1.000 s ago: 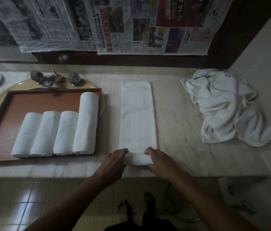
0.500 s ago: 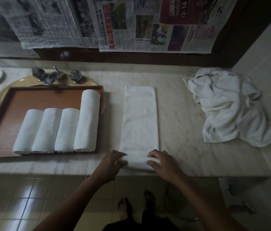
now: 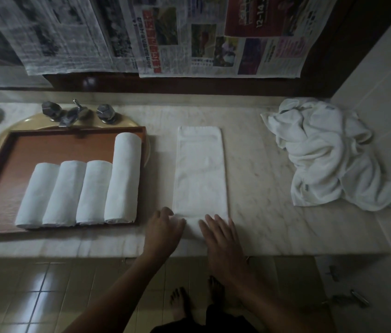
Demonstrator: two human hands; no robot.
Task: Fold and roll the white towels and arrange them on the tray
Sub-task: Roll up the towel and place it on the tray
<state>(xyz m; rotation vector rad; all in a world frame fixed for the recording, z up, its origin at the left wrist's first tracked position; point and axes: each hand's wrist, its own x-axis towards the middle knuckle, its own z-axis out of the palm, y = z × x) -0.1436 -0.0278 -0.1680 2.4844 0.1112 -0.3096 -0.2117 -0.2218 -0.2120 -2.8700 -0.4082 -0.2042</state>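
Sheets of printed newspaper (image 3: 189,39) hang on the wall behind a pale marble bench (image 3: 273,188). The only writing that can be read on them is "12-14 J" in white on a red advert (the small print is too blurred).

Towards the bench's left end a brown rectangular wooden tray (image 3: 57,147) carries four rolled white towels (image 3: 93,191) side by side, touching. The rightmost roll is longer than the others.

A long folded white towel (image 3: 200,169) lies flat in the middle of the bench, running from near the back edge to the front edge. The right hand (image 3: 221,236) rests flat on its near end, fingers straight and spread. The left hand (image 3: 163,231) is at its near left corner with bent fingers; whether they pinch the cloth cannot be told.

A crumpled heap of white towels (image 3: 326,155) sits by the back right corner.
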